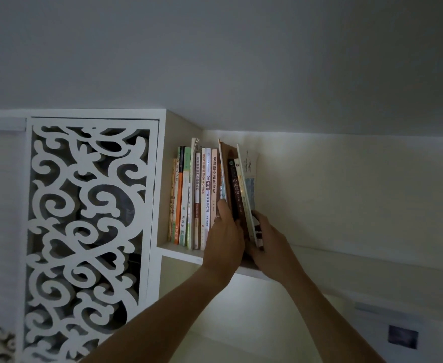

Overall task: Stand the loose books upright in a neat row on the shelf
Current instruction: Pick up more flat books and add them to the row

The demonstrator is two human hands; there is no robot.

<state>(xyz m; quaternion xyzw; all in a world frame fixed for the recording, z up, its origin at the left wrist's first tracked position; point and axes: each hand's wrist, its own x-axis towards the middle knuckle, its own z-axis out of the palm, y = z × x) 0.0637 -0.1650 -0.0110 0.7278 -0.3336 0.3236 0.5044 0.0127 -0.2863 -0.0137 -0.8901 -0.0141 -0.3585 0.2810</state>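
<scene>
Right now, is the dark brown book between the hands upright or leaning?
Leaning. The dark brown book tilts left at the top, unlike the straight row of books.

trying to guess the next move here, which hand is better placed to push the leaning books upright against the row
Probably the right hand. It sits on the outer side of the leaning books, whose tops tilt left toward the upright row, so it can press them in. The left hand is wedged between the row and those books.
</scene>
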